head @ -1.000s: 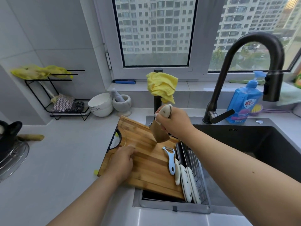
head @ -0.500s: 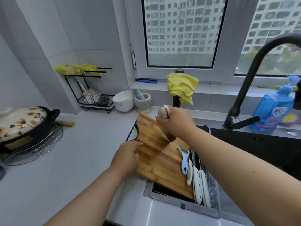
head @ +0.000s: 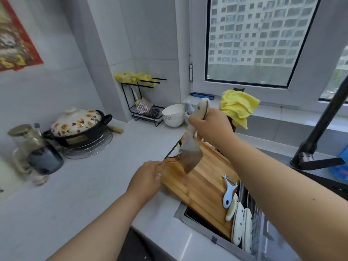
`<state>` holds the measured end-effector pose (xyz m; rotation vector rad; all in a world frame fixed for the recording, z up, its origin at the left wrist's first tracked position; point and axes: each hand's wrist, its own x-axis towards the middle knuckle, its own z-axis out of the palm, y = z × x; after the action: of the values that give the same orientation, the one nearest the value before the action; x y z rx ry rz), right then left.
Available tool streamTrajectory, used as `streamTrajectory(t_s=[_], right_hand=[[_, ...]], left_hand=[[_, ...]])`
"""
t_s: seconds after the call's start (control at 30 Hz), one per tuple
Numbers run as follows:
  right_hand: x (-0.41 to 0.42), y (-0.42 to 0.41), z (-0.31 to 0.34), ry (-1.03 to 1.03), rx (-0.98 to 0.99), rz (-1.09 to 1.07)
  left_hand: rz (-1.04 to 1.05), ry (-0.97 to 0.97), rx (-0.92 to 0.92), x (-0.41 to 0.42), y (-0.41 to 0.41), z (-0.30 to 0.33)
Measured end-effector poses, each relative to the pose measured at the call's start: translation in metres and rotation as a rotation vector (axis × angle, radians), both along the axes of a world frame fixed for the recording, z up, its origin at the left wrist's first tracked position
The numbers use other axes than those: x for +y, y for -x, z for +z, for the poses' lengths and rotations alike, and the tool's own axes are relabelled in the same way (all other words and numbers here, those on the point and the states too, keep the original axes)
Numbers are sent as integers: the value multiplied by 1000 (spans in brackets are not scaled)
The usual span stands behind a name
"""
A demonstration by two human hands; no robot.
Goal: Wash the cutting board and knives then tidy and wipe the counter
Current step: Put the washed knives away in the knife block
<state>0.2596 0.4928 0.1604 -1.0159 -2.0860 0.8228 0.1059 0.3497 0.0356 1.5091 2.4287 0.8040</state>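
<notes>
Over the sink's edge, the right hand (head: 211,127) is gripping a cleaver (head: 190,153) by its pale handle, blade hanging above the cutting board (head: 203,181). The left hand (head: 148,178) is lying open against the board's edge. The cleaver looks heavy, stiff, sharp; handle only.

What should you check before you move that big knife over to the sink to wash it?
1. Right hand wrapped firmly around the knife handle: ok.
2. Blade pointing down, away from the body: ok.
3. Left hand clear of the blade: not ok, it rests on the cutting board edge close by.
4. Peeler out of the way: ok.
5. Room in the sink: cannot tell.
</notes>
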Motion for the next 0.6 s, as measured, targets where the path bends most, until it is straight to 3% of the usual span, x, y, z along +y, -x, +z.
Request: streamTrajectory(t_s=[0.23, 0.6], right_hand=[[-27, 37, 17, 15, 38, 68], [-95, 149, 51, 274, 363, 243]], left_hand=[[195, 14, -38, -59, 22, -5], [511, -98, -111, -174, 113, -10]])
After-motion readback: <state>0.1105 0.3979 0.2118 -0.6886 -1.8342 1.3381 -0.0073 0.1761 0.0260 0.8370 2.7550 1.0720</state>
